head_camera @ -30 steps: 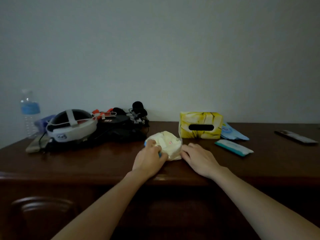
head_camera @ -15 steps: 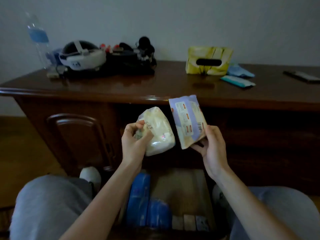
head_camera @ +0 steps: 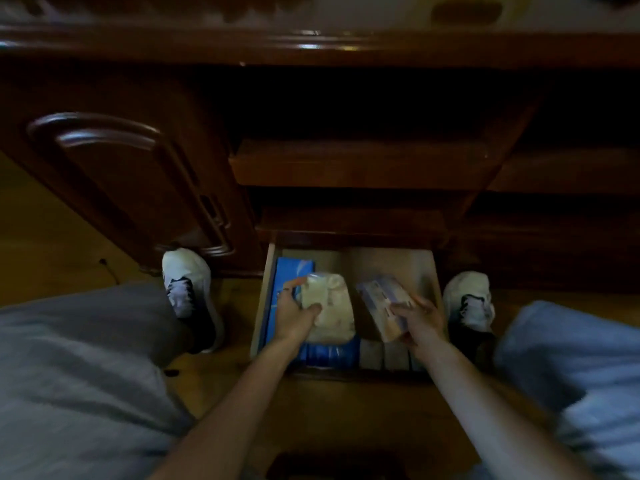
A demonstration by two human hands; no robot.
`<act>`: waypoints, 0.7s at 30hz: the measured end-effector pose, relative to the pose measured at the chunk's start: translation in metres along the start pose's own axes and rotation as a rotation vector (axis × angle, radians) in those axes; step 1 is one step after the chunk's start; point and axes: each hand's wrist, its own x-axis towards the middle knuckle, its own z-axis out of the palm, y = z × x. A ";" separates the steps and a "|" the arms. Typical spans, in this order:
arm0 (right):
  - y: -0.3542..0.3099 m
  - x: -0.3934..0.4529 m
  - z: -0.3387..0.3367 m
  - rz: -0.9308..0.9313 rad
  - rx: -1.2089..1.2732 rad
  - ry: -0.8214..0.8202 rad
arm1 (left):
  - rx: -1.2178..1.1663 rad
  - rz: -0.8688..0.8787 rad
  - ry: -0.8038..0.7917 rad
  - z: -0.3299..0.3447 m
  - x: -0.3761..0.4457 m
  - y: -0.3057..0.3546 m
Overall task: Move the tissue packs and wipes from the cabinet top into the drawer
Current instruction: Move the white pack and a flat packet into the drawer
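I look down into the open bottom drawer of the dark wooden cabinet. My left hand holds a pale yellow soft tissue pack low inside the drawer, over blue packs that lie along its left side. My right hand grips a light blue flat wipes pack, tilted, over the drawer's right half. Several small pale packs line the drawer's front. The cabinet top is mostly out of view above.
A drawer above stands pulled partly out. The cabinet door with a curved moulding is on the left. My white shoes flank the drawer on the wooden floor, with my grey-clad knees at both sides.
I lifted both packs off the cabinet top, one in each hand, and lowered them into the open bottom drawer. My view tilted down from the top to the drawer.
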 end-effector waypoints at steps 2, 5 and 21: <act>0.004 0.004 -0.004 -0.040 0.019 0.019 | 0.109 0.015 -0.057 0.014 0.010 -0.016; 0.002 0.008 -0.009 -0.088 0.012 0.022 | 0.525 0.058 -0.157 0.029 0.018 -0.040; -0.004 0.014 -0.024 -0.080 0.139 -0.014 | 1.266 0.317 -0.425 0.068 0.044 -0.064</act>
